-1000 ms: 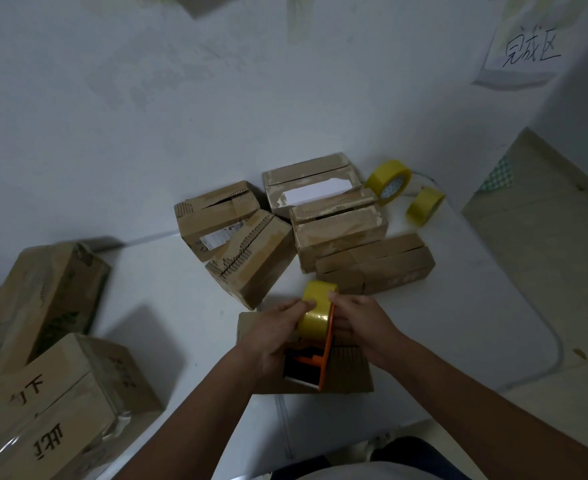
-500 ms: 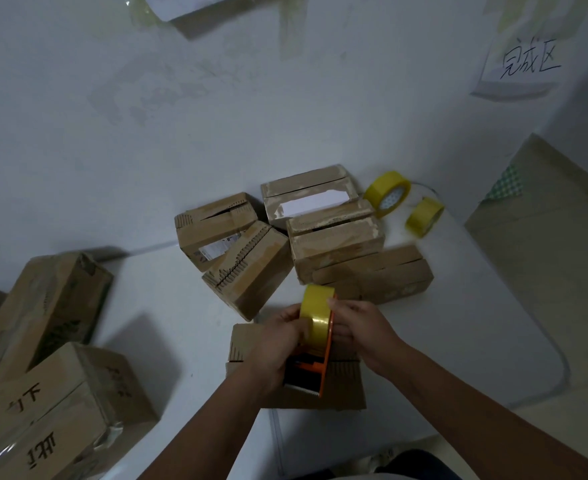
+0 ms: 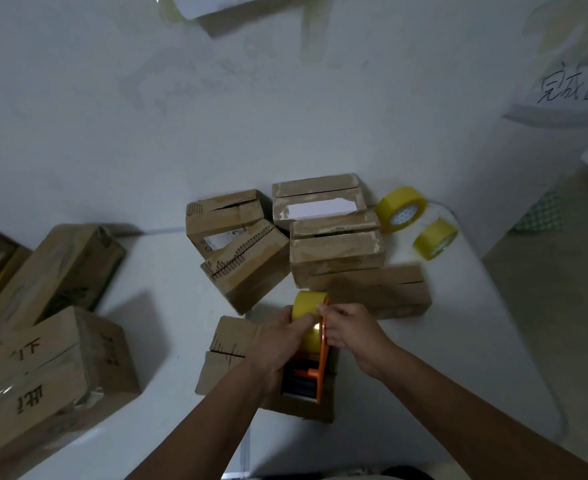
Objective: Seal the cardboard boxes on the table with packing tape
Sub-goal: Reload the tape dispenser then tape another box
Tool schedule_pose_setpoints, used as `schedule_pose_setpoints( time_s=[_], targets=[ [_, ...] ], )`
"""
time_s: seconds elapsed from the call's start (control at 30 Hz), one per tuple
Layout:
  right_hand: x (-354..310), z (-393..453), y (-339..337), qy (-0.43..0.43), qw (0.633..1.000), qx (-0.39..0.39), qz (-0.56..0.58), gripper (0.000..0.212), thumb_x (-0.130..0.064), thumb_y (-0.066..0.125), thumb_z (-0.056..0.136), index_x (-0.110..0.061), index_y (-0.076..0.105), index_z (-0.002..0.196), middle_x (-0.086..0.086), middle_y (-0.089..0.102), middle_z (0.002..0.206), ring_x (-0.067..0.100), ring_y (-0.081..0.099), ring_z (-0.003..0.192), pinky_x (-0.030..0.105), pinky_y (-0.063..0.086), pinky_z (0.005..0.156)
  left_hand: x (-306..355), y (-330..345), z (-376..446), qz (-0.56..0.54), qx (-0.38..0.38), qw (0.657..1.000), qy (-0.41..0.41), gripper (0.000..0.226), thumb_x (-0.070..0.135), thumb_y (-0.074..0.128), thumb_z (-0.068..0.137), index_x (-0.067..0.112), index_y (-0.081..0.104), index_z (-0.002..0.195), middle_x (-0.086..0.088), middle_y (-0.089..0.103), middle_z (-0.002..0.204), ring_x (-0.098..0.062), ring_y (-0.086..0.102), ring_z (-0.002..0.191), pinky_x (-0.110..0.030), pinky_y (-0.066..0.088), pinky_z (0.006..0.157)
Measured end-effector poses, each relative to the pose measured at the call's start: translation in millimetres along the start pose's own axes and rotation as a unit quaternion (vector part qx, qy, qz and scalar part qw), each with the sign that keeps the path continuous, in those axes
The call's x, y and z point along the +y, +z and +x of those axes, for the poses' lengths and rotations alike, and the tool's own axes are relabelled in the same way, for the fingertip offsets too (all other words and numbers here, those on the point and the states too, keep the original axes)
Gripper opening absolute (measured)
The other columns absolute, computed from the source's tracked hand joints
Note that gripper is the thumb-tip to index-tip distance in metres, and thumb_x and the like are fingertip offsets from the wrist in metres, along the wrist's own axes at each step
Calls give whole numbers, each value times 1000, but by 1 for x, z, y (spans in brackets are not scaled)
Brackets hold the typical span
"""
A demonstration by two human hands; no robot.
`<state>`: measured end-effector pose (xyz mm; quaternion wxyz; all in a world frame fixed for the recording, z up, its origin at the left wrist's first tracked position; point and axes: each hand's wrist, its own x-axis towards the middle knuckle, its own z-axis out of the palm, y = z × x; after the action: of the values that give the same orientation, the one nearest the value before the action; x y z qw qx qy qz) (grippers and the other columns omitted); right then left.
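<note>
An orange tape dispenser (image 3: 315, 374) loaded with a yellow tape roll (image 3: 307, 306) stands over a small cardboard box (image 3: 228, 348) near the table's front. My left hand (image 3: 278, 344) grips the dispenser and roll from the left. My right hand (image 3: 349, 329) pinches the roll's upper right edge with fingertips. Behind them lie several small cardboard boxes, among them an angled one (image 3: 251, 268), a flat one (image 3: 375, 289) and one with a white label (image 3: 320, 202).
Two spare yellow tape rolls (image 3: 401, 209) (image 3: 434, 239) sit at the back right of the white table (image 3: 458, 341). Large cardboard cartons (image 3: 43, 372) (image 3: 56, 271) stand at the left. A wall rises behind; a handwritten paper sign (image 3: 573, 88) hangs at upper right.
My hands and the dispenser have stayed over the front box, with the fingers shifting slightly on the roll. The camera view tilted a little, so the table appears lower in frame.
</note>
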<state>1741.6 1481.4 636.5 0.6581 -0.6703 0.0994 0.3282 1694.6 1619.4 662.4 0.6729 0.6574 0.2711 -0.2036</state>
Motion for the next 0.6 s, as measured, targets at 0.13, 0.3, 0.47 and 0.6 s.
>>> schedule_pose_setpoints(
  time_s=[0.13, 0.3, 0.47, 0.6],
  targets=[
    [-1, 1, -10, 2, 1000, -28, -4, 31, -30, 57, 97, -7, 64, 116, 14, 71, 103, 24, 70, 96, 35, 57, 87, -2, 11, 0, -8, 13, 1000, -1, 59, 58, 72, 70, 32, 59, 121, -4, 70, 112, -24, 66, 104, -47, 54, 94],
    [0, 0, -18, 4, 998, -56, -4, 30, -29, 56, 97, -7, 64, 116, 10, 72, 102, 20, 70, 95, 30, 57, 84, -4, 21, -1, -39, 16, 999, 4, 34, 35, 65, 90, 26, 57, 122, -6, 67, 109, -21, 64, 101, -32, 53, 78],
    [1, 4, -20, 4, 998, -62, -17, 32, -30, 58, 96, -7, 64, 117, 11, 72, 103, 20, 70, 94, 28, 57, 80, -5, 17, -3, 18, 11, 1000, 8, 36, 6, 57, 94, 19, 52, 127, -8, 68, 107, -19, 68, 94, -27, 56, 71],
    [-9, 6, -19, 31, 997, -66, -12, 37, -31, 58, 96, -4, 60, 121, 14, 70, 108, 24, 69, 99, 33, 57, 84, 5, -7, -6, 53, -49, 997, -14, 39, 6, 54, 94, 23, 51, 129, -8, 61, 123, -25, 59, 114, -44, 52, 99]
  ],
)
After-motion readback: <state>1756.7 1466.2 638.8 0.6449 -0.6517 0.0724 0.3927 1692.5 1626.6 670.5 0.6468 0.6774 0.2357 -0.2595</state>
